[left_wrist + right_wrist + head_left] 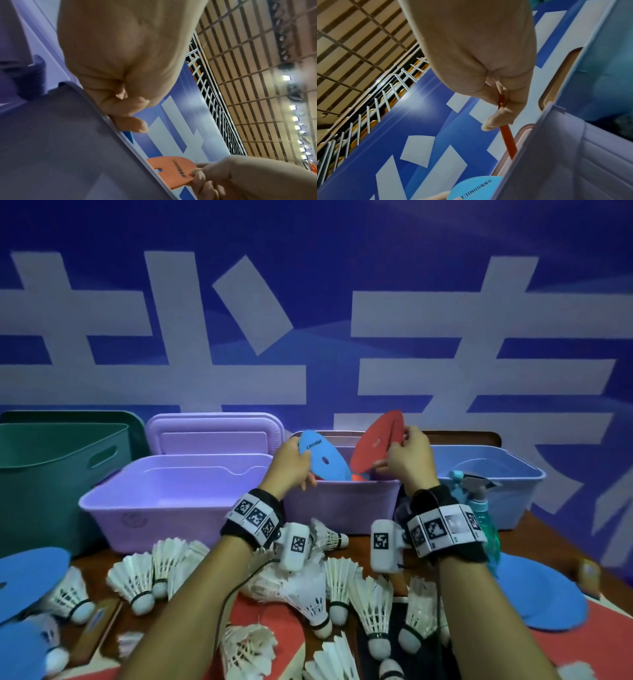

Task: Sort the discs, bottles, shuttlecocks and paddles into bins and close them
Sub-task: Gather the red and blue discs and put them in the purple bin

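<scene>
My left hand (291, 465) grips a blue disc (323, 458) by its edge, tilted over the middle purple bin (342, 501). Beside it my right hand (409, 455) pinches a red disc (376, 441), held on edge above the same bin. From the right wrist, the red disc (507, 139) shows edge-on between thumb and fingers, and the blue disc (477, 188) sits low. The left wrist view catches the red disc (171, 171) in the other hand. More blue discs lie at the left (30, 580) and right (541, 594). Several shuttlecocks (308, 590) cover the table.
A green bin (51, 474) stands far left and an open purple bin (171, 498) with its lid (215, 433) behind it. A light blue bin (496, 474) is at the right, a spray bottle (479, 501) before it. Red paddles (582, 642) lie under the shuttlecocks.
</scene>
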